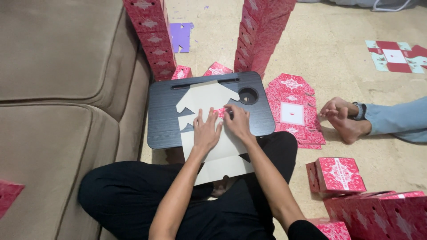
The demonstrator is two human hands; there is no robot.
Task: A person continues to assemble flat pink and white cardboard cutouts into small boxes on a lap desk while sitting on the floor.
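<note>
A flat cardboard box blank [208, 98], plain beige side up, lies across a small dark lap table [161, 116] and hangs over its near edge toward my lap. My left hand [206, 131] lies flat on the blank, fingers spread, pressing it down. My right hand [236, 121] rests beside it with fingertips pinching a folded flap where a bit of the red printed side [219, 112] shows. Both hands touch the cardboard at the table's middle.
Two tall stacks of red patterned boxes [153, 38] [260, 33] stand beyond the table. Flat red blanks [293, 109] lie on the floor at right, assembled boxes [340, 174] nearer. Another person's bare feet [342, 120] rest at right. A brown sofa [58, 98] borders the left.
</note>
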